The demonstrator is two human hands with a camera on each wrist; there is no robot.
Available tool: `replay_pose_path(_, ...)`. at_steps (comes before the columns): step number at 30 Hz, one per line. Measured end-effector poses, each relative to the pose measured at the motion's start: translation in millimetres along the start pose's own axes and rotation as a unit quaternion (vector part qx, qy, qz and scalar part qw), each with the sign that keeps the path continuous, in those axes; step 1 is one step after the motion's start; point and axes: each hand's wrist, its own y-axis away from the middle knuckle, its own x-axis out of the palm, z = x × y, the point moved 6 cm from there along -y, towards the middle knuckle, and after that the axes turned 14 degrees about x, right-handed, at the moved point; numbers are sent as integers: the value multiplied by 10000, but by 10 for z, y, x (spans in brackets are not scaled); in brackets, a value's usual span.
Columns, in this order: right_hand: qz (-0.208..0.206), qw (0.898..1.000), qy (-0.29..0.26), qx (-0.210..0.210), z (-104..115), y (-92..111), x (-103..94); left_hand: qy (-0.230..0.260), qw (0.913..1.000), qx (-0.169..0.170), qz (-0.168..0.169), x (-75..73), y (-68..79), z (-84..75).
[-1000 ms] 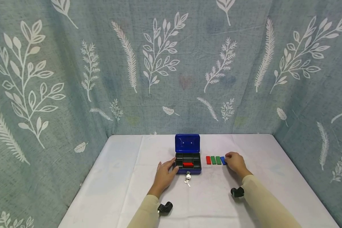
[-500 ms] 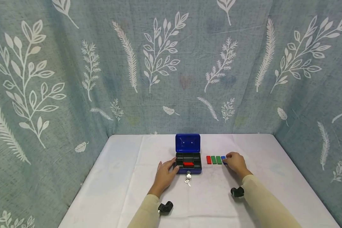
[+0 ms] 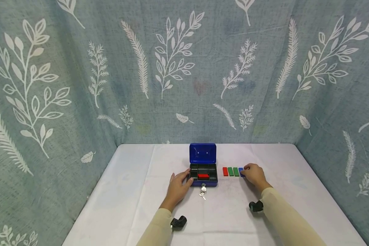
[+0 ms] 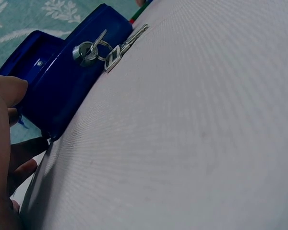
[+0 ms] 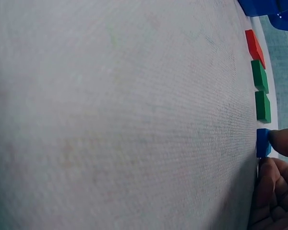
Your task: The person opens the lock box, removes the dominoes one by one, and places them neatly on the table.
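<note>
A small blue cash box (image 3: 203, 183) stands with its lid (image 3: 203, 153) raised; a red block (image 3: 203, 176) lies in its black compartment tray (image 3: 207, 168). My left hand (image 3: 177, 189) touches the box's left side, its thumb (image 4: 12, 90) at the rim and the other fingers lower by the corner. Keys (image 4: 119, 53) hang from the front lock (image 4: 84, 53). To the right, my right hand (image 3: 255, 176) pinches a blue block (image 5: 263, 143) on the white cloth, thumb on one face and curled fingers at the other side.
Between box and right hand, a red block (image 3: 225, 171) and two green blocks (image 3: 231, 171) stand in a row with the blue one. White cloth (image 3: 215, 218) covers the table. A leaf-patterned curtain (image 3: 203, 68) rises behind and at both sides.
The blue block, slanted before, has shifted slightly left and straightened alongside the green blocks, with my right fingers on it. My left hand and the cash box have stayed in place.
</note>
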Motion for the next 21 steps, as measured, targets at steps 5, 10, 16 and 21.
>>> replay_pose_path(5,-20,10000,-46,-11,-6,-4,-20,19,10000,-17,-6,-7,1,-11)
replay_pose_path(10,123,9995,-242,153,-42,-3,-77,13,10000,-40,-16,6,-1,5)
replay_pose_path(16,272,9985,-444,187,-65,15,-93,20,10000,-39,-37,14,5,19)
replay_pose_path(21,338,9975,-627,19,-70,46,-95,1,10000,14,-47,24,4,27)
